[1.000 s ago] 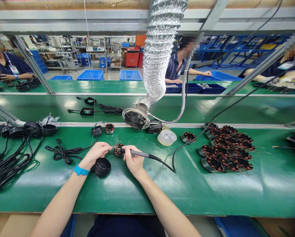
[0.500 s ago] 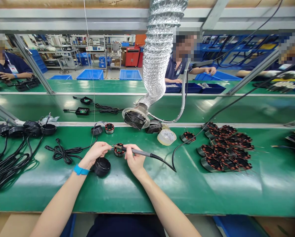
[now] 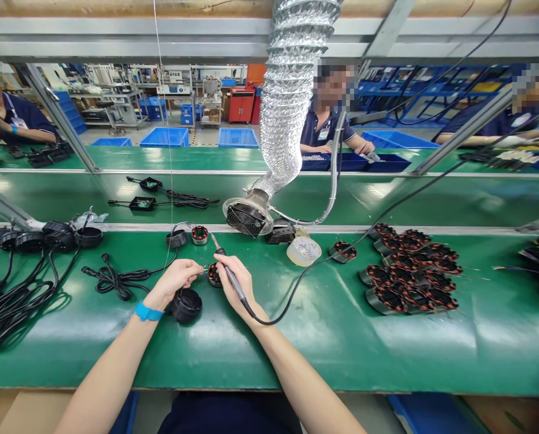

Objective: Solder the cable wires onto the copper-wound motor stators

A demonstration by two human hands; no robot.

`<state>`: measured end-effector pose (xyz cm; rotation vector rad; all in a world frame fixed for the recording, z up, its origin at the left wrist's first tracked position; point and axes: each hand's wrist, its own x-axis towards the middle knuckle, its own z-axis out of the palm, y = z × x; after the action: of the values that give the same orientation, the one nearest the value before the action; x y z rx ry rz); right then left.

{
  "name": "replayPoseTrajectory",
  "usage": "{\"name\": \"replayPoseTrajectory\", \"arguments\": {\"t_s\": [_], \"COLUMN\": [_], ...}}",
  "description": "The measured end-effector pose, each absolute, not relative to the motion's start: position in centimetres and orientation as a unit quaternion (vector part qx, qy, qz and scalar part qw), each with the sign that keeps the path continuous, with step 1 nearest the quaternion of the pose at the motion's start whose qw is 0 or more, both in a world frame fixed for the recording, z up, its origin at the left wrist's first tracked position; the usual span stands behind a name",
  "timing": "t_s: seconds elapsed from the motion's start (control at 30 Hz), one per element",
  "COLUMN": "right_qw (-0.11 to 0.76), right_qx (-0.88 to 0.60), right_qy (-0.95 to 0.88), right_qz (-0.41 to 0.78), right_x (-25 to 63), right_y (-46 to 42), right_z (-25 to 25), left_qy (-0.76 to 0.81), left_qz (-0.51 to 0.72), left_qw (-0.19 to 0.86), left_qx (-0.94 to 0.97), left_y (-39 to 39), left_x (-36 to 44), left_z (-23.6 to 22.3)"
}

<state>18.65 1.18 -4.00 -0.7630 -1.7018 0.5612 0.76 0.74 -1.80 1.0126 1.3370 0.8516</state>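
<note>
My right hand [image 3: 236, 283] is closed around a soldering iron [image 3: 233, 278], whose tip points up and away, above the bench. Partly behind that hand sits a motor stator [image 3: 214, 275] with copper windings. My left hand [image 3: 181, 276] pinches thin wires [image 3: 205, 270] at the stator's left side; their ends are too small to make out. Below my left hand stands a round black housing [image 3: 186, 306]. Farther back are another stator [image 3: 200, 235] and a smaller black cup [image 3: 176, 239] with a wire rising from it.
A fume extractor fan [image 3: 247, 217] hangs over the bench, with a solder wire spool [image 3: 304, 251] beside it. Several stators [image 3: 409, 268] are grouped at right. Black cables [image 3: 25, 295] and housings lie at left. Circuit boxes [image 3: 143, 204] lie on the middle strip. Co-workers sit opposite.
My right hand has turned the soldering iron from pointing left at the stator to pointing up and away. My left hand stays in place. The circuit boxes have shifted slightly left.
</note>
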Motion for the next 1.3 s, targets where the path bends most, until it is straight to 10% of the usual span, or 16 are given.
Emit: {"name": "replayPoseTrajectory", "arguments": {"t_s": [1.3], "right_qw": [0.494], "right_qx": [-0.292], "right_qy": [-0.77], "right_qz": [0.28], "right_x": [18.8], "right_y": [-0.1], "right_z": [-4.8], "left_qy": [0.544], "left_qz": [0.351], "left_qw": [0.608], "left_qx": [0.459], "left_y": [0.1], "left_x": [0.6], "left_z": [-1.9]}}
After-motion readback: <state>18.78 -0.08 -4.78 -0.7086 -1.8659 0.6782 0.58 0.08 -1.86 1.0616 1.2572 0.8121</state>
